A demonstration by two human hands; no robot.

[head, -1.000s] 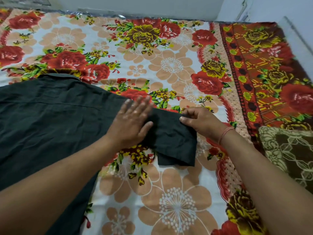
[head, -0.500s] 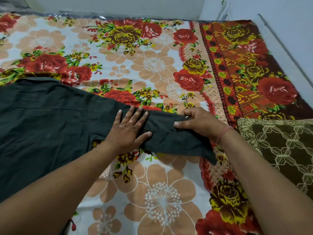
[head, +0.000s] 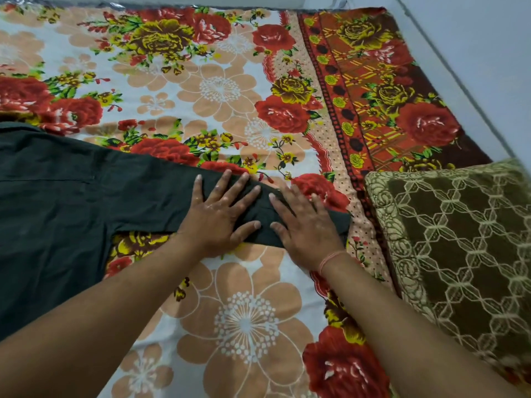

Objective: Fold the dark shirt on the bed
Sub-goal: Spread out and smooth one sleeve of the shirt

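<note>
Two hands: both are lying palm down on the sleeve (head: 155,193) of the dark shirt (head: 57,196), side by side, thumbs nearly meeting.
Left hand (head: 218,214): fingers are spreading wide and straight, pressing the cloth flat against the bed.
Right hand (head: 307,225): fingers are lying straight and slightly apart, pressing down just short of the sleeve's end; a thin red thread (head: 330,258) is circling the wrist.
Shirt position: the body is lying flat on the left part of the flowered bed sheet (head: 244,326).
Long axis: the sleeve is stretching left to right out from the body, its end pointing right toward the brown patterned pillow (head: 459,239) and stopping short of it.
Cut off: the picture's left edge is slicing away most of the shirt body, so its full outline is staying out of sight.
Hidden: both palms are covering much of the sleeve's outer half; only a dark corner is showing past the right hand.
Hard to tell: seams and folds are blending into the dark cloth.
</note>
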